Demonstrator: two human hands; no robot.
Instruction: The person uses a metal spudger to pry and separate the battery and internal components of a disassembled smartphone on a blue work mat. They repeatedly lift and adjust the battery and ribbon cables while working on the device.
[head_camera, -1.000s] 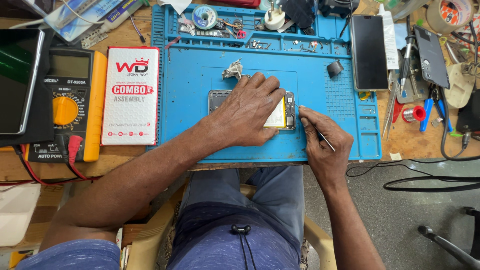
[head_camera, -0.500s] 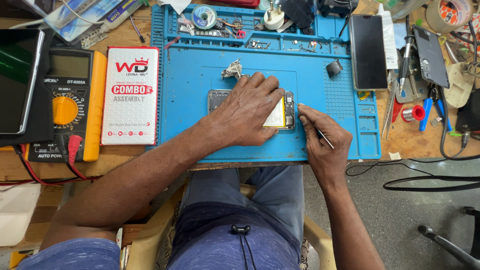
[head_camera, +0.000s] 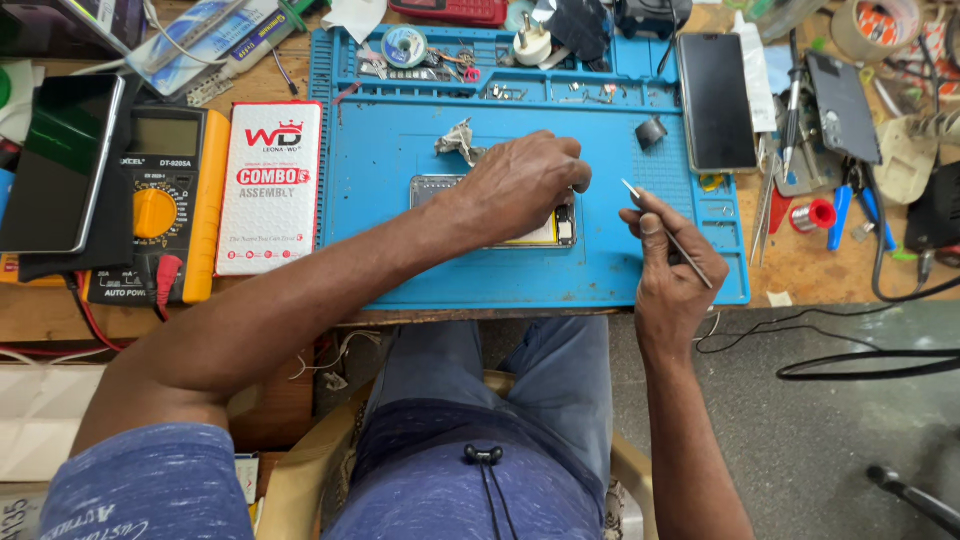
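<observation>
Right hand (head_camera: 672, 268) is clenched on thin metal tweezers (head_camera: 668, 233), right of frame centre; the tip is now lifted clear and points up-left, whereas earlier it was held lower, by the phone's right edge. Left hand (head_camera: 520, 185) is pressed flat over the opened phone (head_camera: 556, 230), fingers curled at its upper right, nothing gripped; it has barely moved. Phone lies mid-frame on the blue repair mat (head_camera: 380, 260), mostly hidden under the left hand. A crumpled foil scrap (head_camera: 458, 140) sits just up-left of that hand. A black phone (head_camera: 716, 88) lies at the mat's upper right. White box (head_camera: 270, 188) and yellow multimeter (head_camera: 160, 205) are at left.
</observation>
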